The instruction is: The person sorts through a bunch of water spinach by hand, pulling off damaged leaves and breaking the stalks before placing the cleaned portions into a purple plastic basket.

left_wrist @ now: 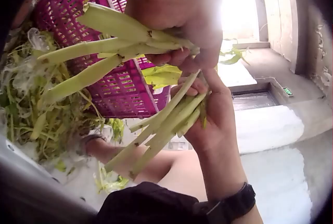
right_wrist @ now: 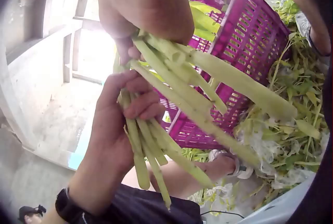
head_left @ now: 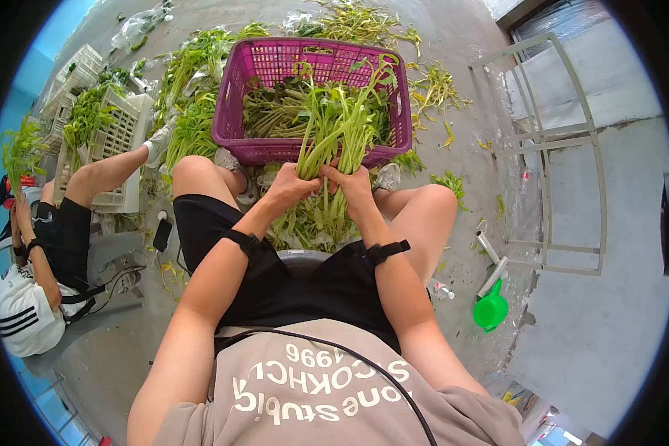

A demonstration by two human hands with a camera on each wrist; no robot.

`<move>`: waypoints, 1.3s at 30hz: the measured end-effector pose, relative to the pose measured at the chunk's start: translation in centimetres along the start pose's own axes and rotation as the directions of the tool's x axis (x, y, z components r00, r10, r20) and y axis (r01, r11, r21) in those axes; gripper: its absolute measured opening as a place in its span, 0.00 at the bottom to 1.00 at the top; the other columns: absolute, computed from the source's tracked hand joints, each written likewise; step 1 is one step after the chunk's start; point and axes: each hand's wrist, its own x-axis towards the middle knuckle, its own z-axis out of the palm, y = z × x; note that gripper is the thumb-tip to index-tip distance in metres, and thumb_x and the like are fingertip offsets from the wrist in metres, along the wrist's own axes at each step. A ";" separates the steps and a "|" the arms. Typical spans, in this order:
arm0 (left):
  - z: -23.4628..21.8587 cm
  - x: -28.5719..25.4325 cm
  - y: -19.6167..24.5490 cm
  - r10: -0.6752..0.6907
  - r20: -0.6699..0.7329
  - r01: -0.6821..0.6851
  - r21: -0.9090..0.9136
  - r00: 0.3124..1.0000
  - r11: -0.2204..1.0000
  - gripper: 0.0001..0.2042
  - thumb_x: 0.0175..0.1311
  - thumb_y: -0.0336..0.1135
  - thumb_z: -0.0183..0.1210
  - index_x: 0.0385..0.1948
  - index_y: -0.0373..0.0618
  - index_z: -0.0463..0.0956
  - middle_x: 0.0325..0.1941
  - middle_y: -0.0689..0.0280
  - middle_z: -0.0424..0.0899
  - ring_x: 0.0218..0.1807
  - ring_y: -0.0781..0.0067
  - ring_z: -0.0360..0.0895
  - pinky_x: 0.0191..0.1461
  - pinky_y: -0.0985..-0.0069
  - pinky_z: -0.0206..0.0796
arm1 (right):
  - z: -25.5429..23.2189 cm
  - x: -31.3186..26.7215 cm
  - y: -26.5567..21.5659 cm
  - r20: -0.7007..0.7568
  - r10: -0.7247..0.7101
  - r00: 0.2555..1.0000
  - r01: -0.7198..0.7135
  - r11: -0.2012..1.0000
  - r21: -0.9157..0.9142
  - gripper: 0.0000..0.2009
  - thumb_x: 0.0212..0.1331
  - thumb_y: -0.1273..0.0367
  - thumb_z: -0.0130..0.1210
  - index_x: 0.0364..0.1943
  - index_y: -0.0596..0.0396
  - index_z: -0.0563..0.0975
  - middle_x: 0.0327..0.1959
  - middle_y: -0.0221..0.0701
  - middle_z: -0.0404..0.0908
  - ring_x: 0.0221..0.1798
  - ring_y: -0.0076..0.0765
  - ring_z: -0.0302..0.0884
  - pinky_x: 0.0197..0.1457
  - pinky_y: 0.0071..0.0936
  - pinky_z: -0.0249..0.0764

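My left hand (head_left: pixel 291 187) grips a bunch of leafy green vegetable stalks (head_left: pixel 316 137), leaves pointing away from me. Close beside it, my right hand (head_left: pixel 351 187) holds a second bunch of stalks (head_left: pixel 358 134). The fingers of both hands meet between the bunches. In the left wrist view, pale cut stalk ends (left_wrist: pixel 112 23) stick out below the left hand, and thinner stalks (left_wrist: pixel 166 130) come from the right hand. The purple crate (head_left: pixel 234 123), partly filled with long green stalks, stands just beyond both hands, and the bunches overlap its near rim.
Loose greens and clear plastic (head_left: pixel 305 227) lie between my feet; more greens (head_left: pixel 193 123) are heaped left of the crate. Another person (head_left: pixel 33 297) sits at left by white crates (head_left: pixel 126 141), holding greens. At right are a metal frame (head_left: pixel 591 141) and a green plastic item (head_left: pixel 490 308).
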 end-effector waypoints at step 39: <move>0.8 -0.8 1.7 -0.019 0.172 0.035 -0.089 0.985 0.995 0.15 0.62 0.40 0.69 0.45 0.42 0.79 0.38 0.69 0.83 0.34 0.80 0.76 0.38 0.76 0.68 | -0.6 0.0 -0.6 0.024 -0.052 0.998 0.050 0.997 0.054 0.08 0.59 0.70 0.68 0.34 0.59 0.80 0.21 0.28 0.78 0.22 0.24 0.72 0.27 0.26 0.67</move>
